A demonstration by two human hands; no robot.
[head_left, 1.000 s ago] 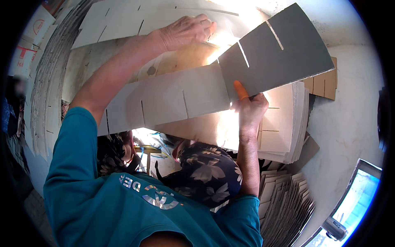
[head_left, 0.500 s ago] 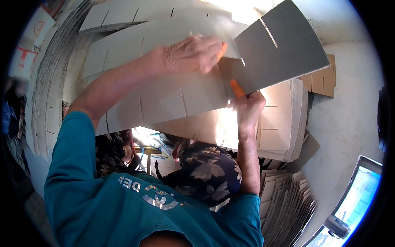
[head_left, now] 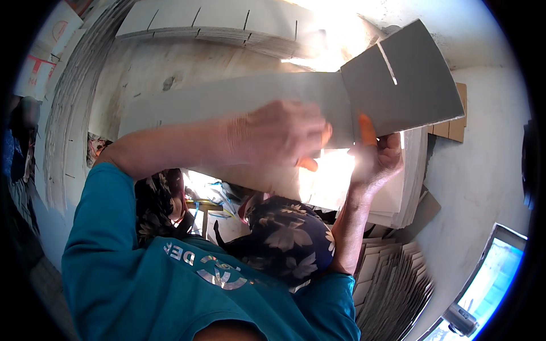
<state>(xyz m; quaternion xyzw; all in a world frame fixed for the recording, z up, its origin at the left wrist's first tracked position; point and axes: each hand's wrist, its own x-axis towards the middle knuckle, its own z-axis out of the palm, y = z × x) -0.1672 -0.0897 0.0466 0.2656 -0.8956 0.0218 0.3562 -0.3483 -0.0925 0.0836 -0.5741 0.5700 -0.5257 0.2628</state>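
A long grey slotted cardboard sheet is held up before me, its right end tilted upward. A crease divides that end from the paler length that reaches left behind my left arm. My right hand grips the lower edge, with an orange-covered thumb on the face. My left hand, smeared by motion, is in front of the sheet left of the crease. Its two orange-covered fingertips are apart, with nothing seen between them; whether it touches the sheet is unclear.
A stack of slotted cardboard lies at the far side of the worktable. More cardboard is piled at the left, beneath the sheet on the right, and at the lower right. A bright screen-like panel stands at the right.
The raised end of the sheet and my right hand have shifted right and down. My left hand has moved down toward me. The slotted lower panel seen before has left view, baring the worktable.
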